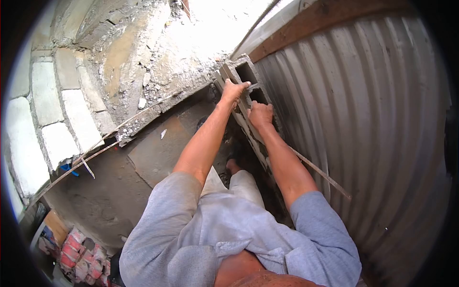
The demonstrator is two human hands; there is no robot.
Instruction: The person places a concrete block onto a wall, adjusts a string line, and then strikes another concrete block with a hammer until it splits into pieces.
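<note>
A grey hollow concrete block sits at the end of a narrow wall, its dark hollows facing up. My left hand is closed around a straight flat bar that stands against the block's left face. Just to the right, my right hand grips the block's edge beside a hollow; its fingertips are partly hidden. Both arms reach forward from my body.
Corrugated metal sheeting rises close on the right. A rough concrete ledge with rubble runs on the left, beside pale laid blocks. A thin rod sticks out below my right forearm. Broken red-and-white pieces lie lower left.
</note>
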